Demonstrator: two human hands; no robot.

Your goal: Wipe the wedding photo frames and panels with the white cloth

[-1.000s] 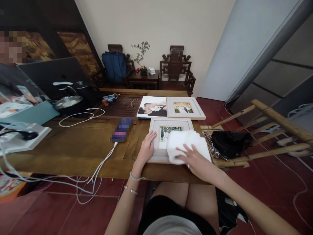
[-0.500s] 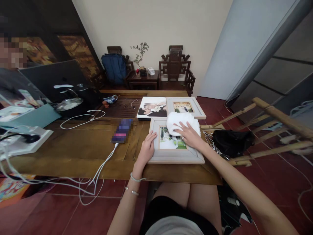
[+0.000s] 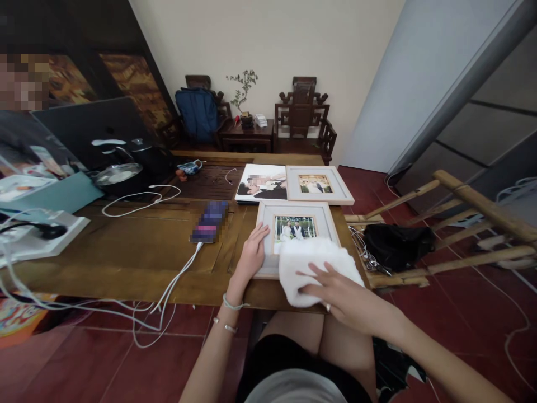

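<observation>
A pale grey picture frame (image 3: 267, 212) with a photo of two people outdoors lies flat at the table's near edge. My left hand (image 3: 255, 249) holds its left side, fingers over the edge. Under my right hand (image 3: 335, 288) is a folded white cloth (image 3: 319, 254), pinched between thumb and fingers. The cloth covers the frame's near right part and hangs past its lower edge. Behind lie a second pale picture frame (image 3: 333, 197) and, to its left, a photo panel (image 3: 266, 172) showing people in black and white clothing.
Left of the frame, a phone (image 3: 210, 221) lies on the wooden table (image 3: 138, 254) with white cables attached. Farther left are a power strip (image 3: 75, 238), a teal organizer (image 3: 69, 196), a pot (image 3: 119, 174) and a laptop (image 3: 92, 126). A bamboo rack (image 3: 474, 207) with a black bag (image 3: 398, 246) stands at right.
My right hand has drawn the white cloth from the frame's upper right down toward me, past the near edge, uncovering the photo's upper part. My left hand stays on the frame's left side.
</observation>
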